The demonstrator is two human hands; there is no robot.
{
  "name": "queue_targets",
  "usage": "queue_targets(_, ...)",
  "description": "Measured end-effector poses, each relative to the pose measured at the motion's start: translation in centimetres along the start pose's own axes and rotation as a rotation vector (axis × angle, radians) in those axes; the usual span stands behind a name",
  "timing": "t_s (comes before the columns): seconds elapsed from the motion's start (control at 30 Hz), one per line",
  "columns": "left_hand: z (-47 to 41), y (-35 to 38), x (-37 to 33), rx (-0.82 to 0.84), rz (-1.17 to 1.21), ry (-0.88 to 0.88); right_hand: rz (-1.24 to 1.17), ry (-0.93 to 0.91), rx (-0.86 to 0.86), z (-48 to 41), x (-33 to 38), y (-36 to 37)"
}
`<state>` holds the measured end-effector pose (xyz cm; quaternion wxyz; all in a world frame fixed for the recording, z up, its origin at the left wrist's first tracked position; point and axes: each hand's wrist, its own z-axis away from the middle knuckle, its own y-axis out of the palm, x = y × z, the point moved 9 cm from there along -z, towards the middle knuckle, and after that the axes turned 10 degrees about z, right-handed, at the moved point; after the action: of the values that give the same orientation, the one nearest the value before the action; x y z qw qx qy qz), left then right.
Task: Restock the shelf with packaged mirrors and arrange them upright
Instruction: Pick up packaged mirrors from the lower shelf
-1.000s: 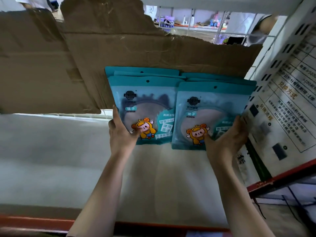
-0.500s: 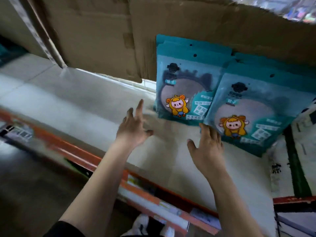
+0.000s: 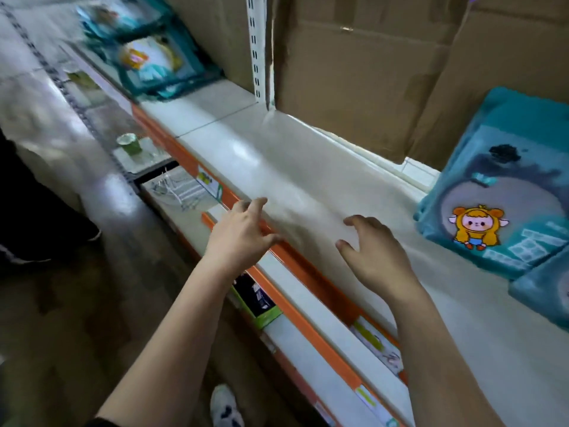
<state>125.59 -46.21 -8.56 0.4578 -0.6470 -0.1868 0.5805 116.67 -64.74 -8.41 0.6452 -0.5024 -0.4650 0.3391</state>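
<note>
Teal packaged mirrors (image 3: 505,192) with a cartoon girl on the front stand upright at the right of the white shelf (image 3: 295,167), leaning on cardboard; a second stack (image 3: 545,291) shows at the right edge. More teal packages (image 3: 154,63) lie blurred on the shelf far to the left. My left hand (image 3: 240,235) hovers over the shelf's orange front edge, fingers loosely spread, holding nothing. My right hand (image 3: 372,254) hovers above the shelf surface, fingers relaxed and empty, well left of the upright mirrors.
Brown cardboard (image 3: 363,72) lines the shelf back, beside a white slotted upright (image 3: 257,50). An orange price rail (image 3: 308,272) runs along the front. Lower shelves hold a green cup (image 3: 129,143) and wire hooks (image 3: 178,186). A white shoe (image 3: 224,405) is on the floor.
Both hands let go of the upright mirror packages and drew back toward the shelf's front edge. The view swung left, bringing the far-left packages into sight.
</note>
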Motion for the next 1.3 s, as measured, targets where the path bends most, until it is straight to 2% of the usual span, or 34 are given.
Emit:
queue_targets(0.27,-1.0,-7.6,11.4,0.004,-0.085,-0.056,0.008,-0.156,0.017,-3.3,14.5,3.3)
queue_targets(0.43,-1.9,-13.8,18.0,-0.103,-0.076,-0.045,0.011,-0.188,-0.003,-6.3,23.7,4.8)
queue_targets(0.67,-1.6,-20.4,26.9,-0.202,-0.007,-0.149,0.034,-0.31,0.021,-9.8,35.5,6.4)
queue_targets(0.97,-5.6,-24.3,34.0,-0.201,0.025,-0.239,0.05,-0.404,0.063,-16.0,44.7,9.8)
queue_targets(1.17,-12.1,-28.5,38.5,-0.21,-0.041,-0.256,0.145,-0.482,-0.018,-23.3,51.9,11.4)
queue_targets(1.3,-17.9,-32.5,40.7,-0.247,-0.077,-0.262,0.1,-0.48,-0.056,-29.7,55.9,10.8)
